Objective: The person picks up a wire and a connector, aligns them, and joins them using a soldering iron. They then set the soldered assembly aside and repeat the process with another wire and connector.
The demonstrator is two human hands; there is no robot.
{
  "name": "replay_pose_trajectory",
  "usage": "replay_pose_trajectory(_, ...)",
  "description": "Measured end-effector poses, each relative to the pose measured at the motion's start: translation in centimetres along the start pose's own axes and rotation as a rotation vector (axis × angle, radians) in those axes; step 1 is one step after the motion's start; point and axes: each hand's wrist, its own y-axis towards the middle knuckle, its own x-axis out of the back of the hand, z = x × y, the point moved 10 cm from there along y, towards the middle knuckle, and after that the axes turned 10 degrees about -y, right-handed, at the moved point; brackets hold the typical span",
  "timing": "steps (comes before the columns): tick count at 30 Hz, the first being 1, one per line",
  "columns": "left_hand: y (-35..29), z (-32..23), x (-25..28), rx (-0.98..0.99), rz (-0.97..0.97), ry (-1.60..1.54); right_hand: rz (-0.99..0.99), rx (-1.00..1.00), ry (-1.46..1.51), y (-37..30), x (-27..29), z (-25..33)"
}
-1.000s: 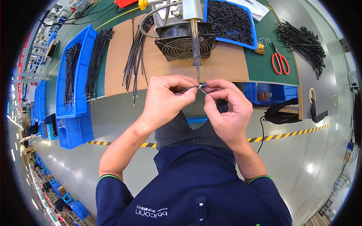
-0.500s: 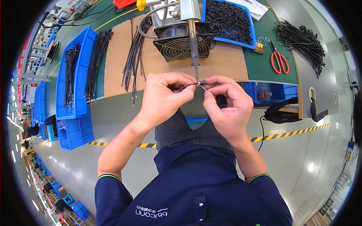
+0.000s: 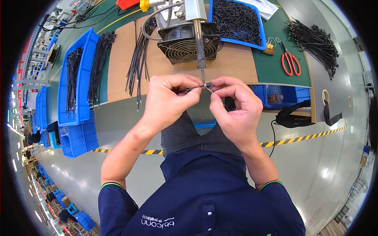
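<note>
My left hand is closed, thumb and forefinger pinching a thin black cable. Opposite it, my right hand is closed on a small dark connector at the cable's end. A thin silvery wire, which looks like solder, also runs out from the right fingertips toward that spot. Pointing down from above is a soldering iron on a stand. Its tip meets or nearly meets the joint between my hands; contact is too small to make out. The fingers hide much of the cable.
Behind the iron stands a black fan on brown cardboard. Black cable bundles lie on the left, some in a blue bin. A blue tray of small black parts, red-handled cutters and another cable bundle are at right.
The whole view has shifted slightly left. Both hands keep nearly the same pose under the iron tip, and the connector has tilted a little.
</note>
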Motion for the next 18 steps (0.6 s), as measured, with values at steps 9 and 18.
replay_pose_trajectory(9,0.06,-0.28,-0.11,0.01,0.014,0.005,0.005,0.008,-0.011,0.12,-0.05,0.05)
replay_pose_trajectory(18,0.07,-0.42,-0.16,0.0,0.02,0.03,0.011,0.01,-0.05,0.27,-0.17,0.15)
